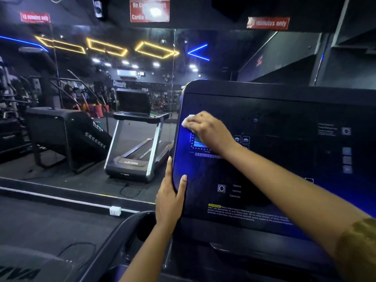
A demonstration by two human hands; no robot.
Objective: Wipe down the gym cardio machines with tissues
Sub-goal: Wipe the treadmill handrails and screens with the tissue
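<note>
A large black treadmill console (274, 159) with a dark screen and faint blue graphics fills the right half of the view. My right hand (205, 129) presses a white tissue (188, 121) against the screen's upper left area, fingers curled over it. My left hand (169, 194) grips the console's left edge lower down, thumb on the screen face and fingers behind the rim. Only a small corner of the tissue shows past my fingers.
A wall mirror (91, 98) ahead reflects another treadmill (138, 135), a stair machine (67, 131) and ceiling lights. A white socket box (115, 211) sits at the mirror's base. The console's lower tray and cup recess (146, 224) lie below my left hand.
</note>
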